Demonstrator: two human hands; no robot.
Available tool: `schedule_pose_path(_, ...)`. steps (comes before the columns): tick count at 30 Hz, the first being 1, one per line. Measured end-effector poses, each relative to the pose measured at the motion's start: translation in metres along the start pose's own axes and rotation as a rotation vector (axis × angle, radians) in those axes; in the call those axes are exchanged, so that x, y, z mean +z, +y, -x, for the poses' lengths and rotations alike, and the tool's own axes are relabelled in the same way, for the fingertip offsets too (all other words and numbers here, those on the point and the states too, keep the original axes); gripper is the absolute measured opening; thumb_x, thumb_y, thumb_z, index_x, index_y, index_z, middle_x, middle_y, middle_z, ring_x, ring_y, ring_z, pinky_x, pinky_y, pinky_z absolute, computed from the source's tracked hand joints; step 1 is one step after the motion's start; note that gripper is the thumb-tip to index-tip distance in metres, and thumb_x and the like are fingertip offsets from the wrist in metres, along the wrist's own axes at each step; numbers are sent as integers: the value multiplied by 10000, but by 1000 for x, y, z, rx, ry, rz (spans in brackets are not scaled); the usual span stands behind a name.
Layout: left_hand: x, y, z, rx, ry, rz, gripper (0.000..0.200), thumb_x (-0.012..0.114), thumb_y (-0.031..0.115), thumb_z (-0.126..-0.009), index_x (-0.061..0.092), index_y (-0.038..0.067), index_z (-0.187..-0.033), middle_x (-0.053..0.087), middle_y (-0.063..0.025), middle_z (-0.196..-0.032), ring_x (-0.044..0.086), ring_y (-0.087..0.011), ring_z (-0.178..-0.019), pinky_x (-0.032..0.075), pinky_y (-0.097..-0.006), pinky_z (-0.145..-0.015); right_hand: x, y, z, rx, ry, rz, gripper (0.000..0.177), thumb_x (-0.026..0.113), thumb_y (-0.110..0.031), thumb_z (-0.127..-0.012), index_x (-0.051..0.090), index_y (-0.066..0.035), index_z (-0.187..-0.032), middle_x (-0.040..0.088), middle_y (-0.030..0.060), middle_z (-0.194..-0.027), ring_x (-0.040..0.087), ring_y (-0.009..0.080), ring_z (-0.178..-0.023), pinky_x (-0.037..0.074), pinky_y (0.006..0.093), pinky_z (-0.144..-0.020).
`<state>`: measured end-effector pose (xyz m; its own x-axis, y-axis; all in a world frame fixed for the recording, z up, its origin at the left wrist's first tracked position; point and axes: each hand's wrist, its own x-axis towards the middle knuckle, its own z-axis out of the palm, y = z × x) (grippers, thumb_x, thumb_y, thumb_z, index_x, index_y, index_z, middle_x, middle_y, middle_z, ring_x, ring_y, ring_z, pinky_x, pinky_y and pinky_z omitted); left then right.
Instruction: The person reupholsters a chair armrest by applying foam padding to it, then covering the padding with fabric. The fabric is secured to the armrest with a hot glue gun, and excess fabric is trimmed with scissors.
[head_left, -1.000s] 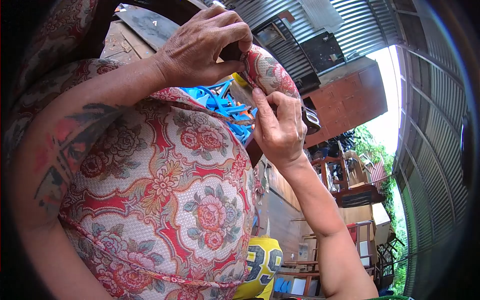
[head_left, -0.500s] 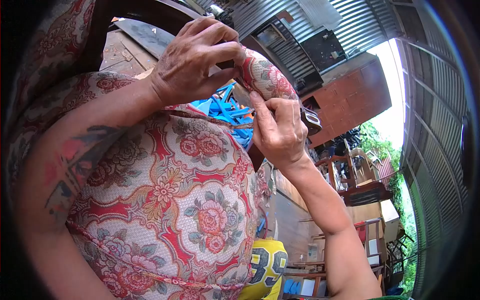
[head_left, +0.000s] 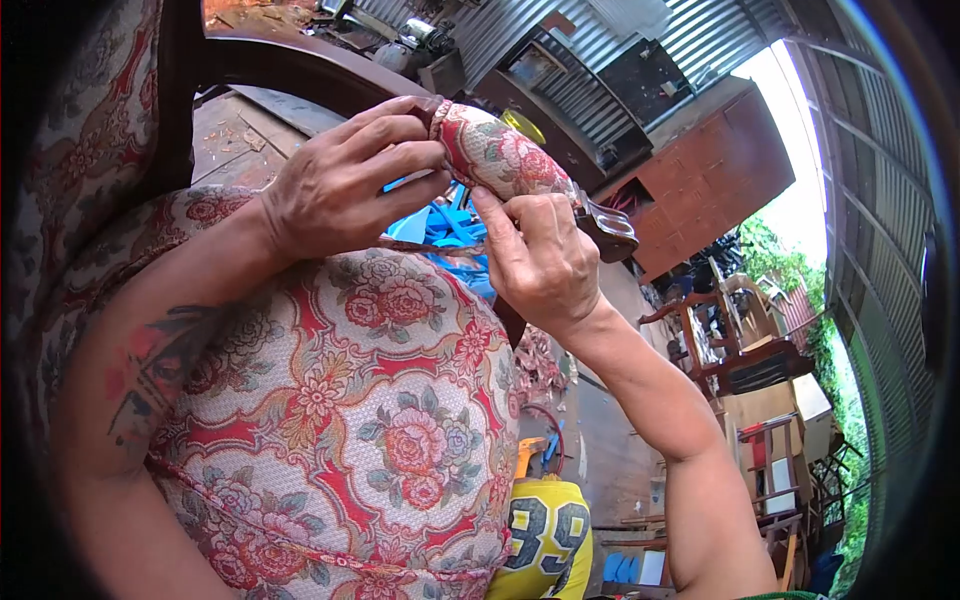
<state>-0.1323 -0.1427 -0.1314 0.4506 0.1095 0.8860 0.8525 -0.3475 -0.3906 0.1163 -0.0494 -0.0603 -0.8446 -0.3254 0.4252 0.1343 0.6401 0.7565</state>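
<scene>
A wooden armchair with floral upholstery fills the near left, its rounded seat (head_left: 400, 400) below my hands. The padded armrest (head_left: 505, 150) wears the same red and cream floral fabric, and braided trim (head_left: 438, 118) edges its rear end. My left hand (head_left: 360, 175) is closed at that end, fingers bent over the trim and the fabric edge. Lower along the pad, my right hand (head_left: 548, 255) is closed, thumb and curled fingers pinching the fabric's lower edge. What lies between the fingertips is partly hidden.
Blue strips (head_left: 445, 225) lie beyond the seat under the armrest. A yellow cloth with dark numbers (head_left: 548, 535) is at the bottom. Wooden chair frames (head_left: 740, 335) are stacked at right. A reddish-brown cabinet (head_left: 700, 185) stands behind, near corrugated metal sheets.
The view has shifted, showing more of the wooden arm. My left hand's fingers have slid back from the pad's top, uncovering the braided trim. My right hand stays at the lower edge.
</scene>
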Motion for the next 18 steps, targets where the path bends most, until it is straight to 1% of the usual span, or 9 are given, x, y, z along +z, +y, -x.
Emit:
schedule_pose_path(2, -4, 1, 2, 12, -90, -14, 552, 845, 286, -699, 757, 21, -1175, 662, -133, -1205, 660, -325, -1183, 547, -571, -1122, 0, 0, 0, 18, 6, -5, 448, 708, -97, -787, 759, 26, -1215, 542, 47, -856, 594, 204, -798, 523, 287, -560)
schedule_pose_path(3, -3, 2, 4, 33, -107, -46, 641, 843, 326, -681, 752, 24, -1239, 662, -132, -1223, 661, -329, -1200, 550, -561, -1119, 1, 0, 1, 4, 13, -2, 442, 711, -98, -785, 762, 29, -1206, 543, 46, -851, 594, 202, -799, 520, 282, -557)
schedule_pose_path(6, -3, 7, 2, 27, -136, -38, 622, 841, 297, -693, 751, 26, -1246, 663, -130, -1243, 666, -327, -1204, 559, -542, -1112, 3, 2, 2, -4, 28, -2, 426, 719, -97, -783, 771, 32, -1186, 543, 42, -842, 592, 196, -797, 514, 272, -551)
schedule_pose_path(7, -5, 9, -1, 15, -149, -23, 599, 824, 243, -714, 748, 24, -1266, 662, -126, -1265, 668, -324, -1212, 574, -514, -1098, 3, 2, 2, -13, 34, -1, 415, 722, -94, -784, 777, 32, -1176, 543, 40, -837, 590, 194, -795, 510, 267, -548)
schedule_pose_path(8, -5, 10, -2, 19, -155, -22, 599, 824, 243, -714, 748, 24, -1266, 662, -126, -1265, 668, -324, -1212, 574, -514, -1098, 4, 2, 3, -7, 37, -3, 415, 722, -94, -784, 777, 32, -1176, 543, 40, -837, 590, 194, -795, 510, 267, -548)
schedule_pose_path(10, -4, 11, -3, 19, -132, -59, 561, 793, 182, -743, 746, 20, -1278, 660, -128, -1288, 675, -324, -1208, 585, -497, -1084, 6, 1, 4, 22, 51, -15, 398, 750, -34, -792, 795, -37, -1188, 553, 19, -853, 593, 180, -771, 506, 294, -543)
schedule_pose_path(13, -3, 14, -4, 3, -146, -64, 548, 765, 142, -762, 741, 11, -1293, 659, -127, -1285, 677, -323, -1208, 587, -482, -1083, 7, 1, 4, 21, 57, -9, 391, 750, -36, -795, 796, -36, -1183, 552, 18, -852, 593, 182, -770, 505, 294, -546)
schedule_pose_path(17, -3, 20, -5, -4, -173, -87, 549, 747, 135, -790, 722, -7, -1319, 654, -135, -1269, 672, -321, -1219, 585, -478, -1084, 6, 2, 3, 22, 62, -23, 389, 749, -39, -799, 795, -36, -1186, 550, 17, -850, 592, 185, -768, 509, 294, -553)
schedule_pose_path(18, -3, 22, -5, 4, -187, -119, 555, 738, 134, -806, 707, -17, -1340, 647, -140, -1268, 666, -321, -1227, 575, -480, -1095, 5, 2, 3, 4, 64, -11, 388, 739, -67, -798, 791, -6, -1177, 551, 24, -842, 587, 185, -775, 507, 279, -549)
